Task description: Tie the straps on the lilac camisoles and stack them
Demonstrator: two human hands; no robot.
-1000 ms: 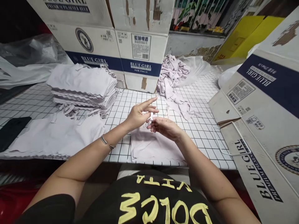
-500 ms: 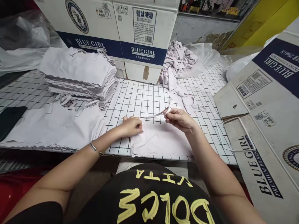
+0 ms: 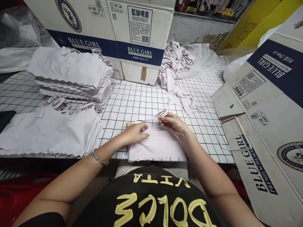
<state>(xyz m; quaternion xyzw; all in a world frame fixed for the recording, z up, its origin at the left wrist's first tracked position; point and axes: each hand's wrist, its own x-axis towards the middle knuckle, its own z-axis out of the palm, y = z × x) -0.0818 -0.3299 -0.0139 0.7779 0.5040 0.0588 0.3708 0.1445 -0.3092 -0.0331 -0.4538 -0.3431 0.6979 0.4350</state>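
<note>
A pale pink strappy garment [image 3: 158, 145] lies flat at the table's front edge. My left hand [image 3: 136, 132] rests on its upper left part, thumb and fingers apart. Pinched in the fingers of my right hand [image 3: 174, 123] is the garment's thin strap [image 3: 153, 118], raised a little above the cloth. The strap runs left toward my left hand, and a loose end sticks up beyond my right fingertips. To the left lie a low pile of like garments [image 3: 54, 132] and a taller folded stack [image 3: 71, 69] behind it.
A large beer carton [image 3: 139, 56] stands at the back of the grid-patterned table [image 3: 132, 97]. Another carton [image 3: 265, 119] leans at the right, with a white wire frame [image 3: 241, 132] against it. A heap of crumpled pink cloth [image 3: 175, 63] and clear plastic [image 3: 199, 58] lie at the back right.
My left hand has loosened, its thumb and fingers now spread over the garment. My right hand has drawn slightly closer to the left, still holding the strap. The view has shifted a little.
</note>
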